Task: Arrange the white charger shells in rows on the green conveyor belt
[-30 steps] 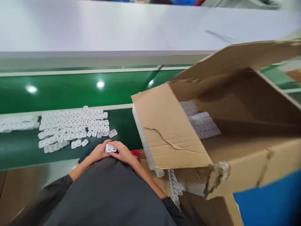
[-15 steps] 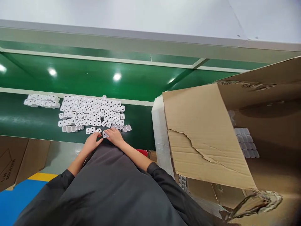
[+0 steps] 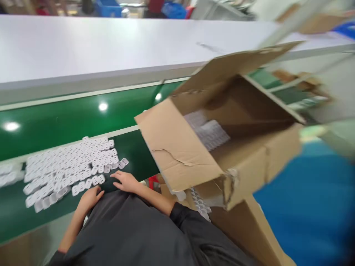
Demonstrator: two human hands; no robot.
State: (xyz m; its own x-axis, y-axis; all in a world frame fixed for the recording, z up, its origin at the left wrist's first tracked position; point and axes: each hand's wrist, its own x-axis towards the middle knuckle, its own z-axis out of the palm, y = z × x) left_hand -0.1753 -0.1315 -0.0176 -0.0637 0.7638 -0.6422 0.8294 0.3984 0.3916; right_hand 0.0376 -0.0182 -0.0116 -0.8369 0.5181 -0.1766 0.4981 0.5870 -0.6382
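Note:
Many small white plastic pieces (image 3: 66, 159), most showing two dark slots in their faces, stand in packed rows on the dark green work surface (image 3: 133, 147). In front of them is a short row of the same pieces (image 3: 88, 183). My left hand (image 3: 90, 198) rests at the surface's near edge, just below this short row, thumb apart from the fingers and nothing visible in it. To the right, my right hand (image 3: 126, 181) lies with its fingers stretched out and holds nothing. It is just below a few tilted pieces (image 3: 123, 163) at the block's right end.
A large open cardboard box (image 3: 177, 147) stands on the right, with stacked white pieces (image 3: 210, 135) inside. Below it are more clear or white trays (image 3: 200, 203). A white shelf (image 3: 111, 48) runs across the back. More white pieces (image 3: 11, 175) sit blurred at the far left.
The view has swung right and up, showing more of the box. My right hand has come off the pieces with its fingers extended. The short front row now has more pieces.

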